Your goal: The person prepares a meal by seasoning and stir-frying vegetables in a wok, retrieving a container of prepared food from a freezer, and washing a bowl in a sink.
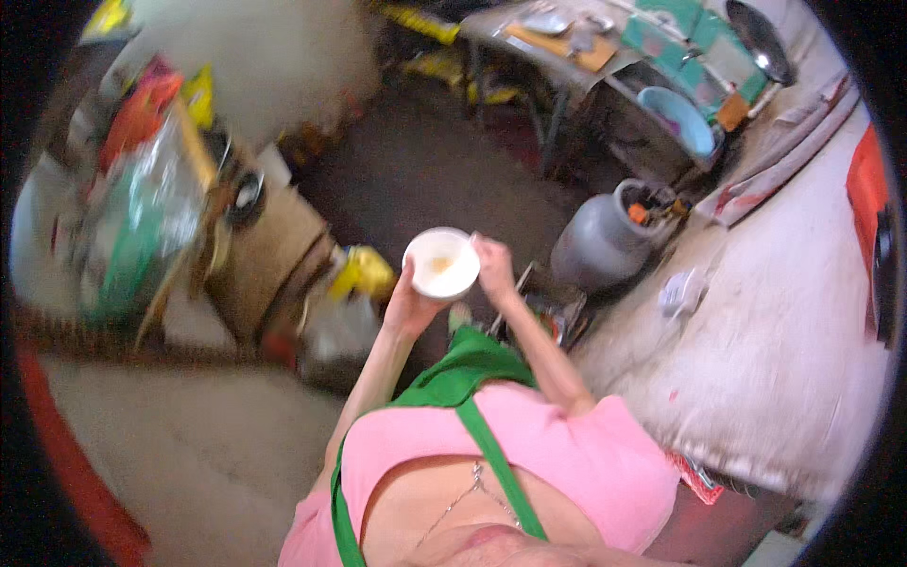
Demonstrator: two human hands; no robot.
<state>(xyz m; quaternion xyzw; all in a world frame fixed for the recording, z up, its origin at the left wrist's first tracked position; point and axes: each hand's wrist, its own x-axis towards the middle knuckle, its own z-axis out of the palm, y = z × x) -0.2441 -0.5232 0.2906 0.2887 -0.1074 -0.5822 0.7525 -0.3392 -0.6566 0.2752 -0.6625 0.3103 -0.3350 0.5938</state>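
A white bowl [443, 263] with a small yellowish patch inside is held up in front of my body, over the dark floor. My left hand [413, 306] grips its left and lower side, the thumb on the rim. My right hand [494, 268] is at the bowl's right edge with its fingers bent; whether it pinches the rim or holds something small is too blurred to tell. Below the hands is the green apron [460, 372] over a pink top.
A grey gas cylinder [602, 237] stands to the right, near a wall with a white socket [682, 293]. Beyond it are a table [489, 30] and a light-blue basin [677, 119]. Cardboard [273, 248], plastic bags [152, 205] and a yellow bag [361, 271] lie at left.
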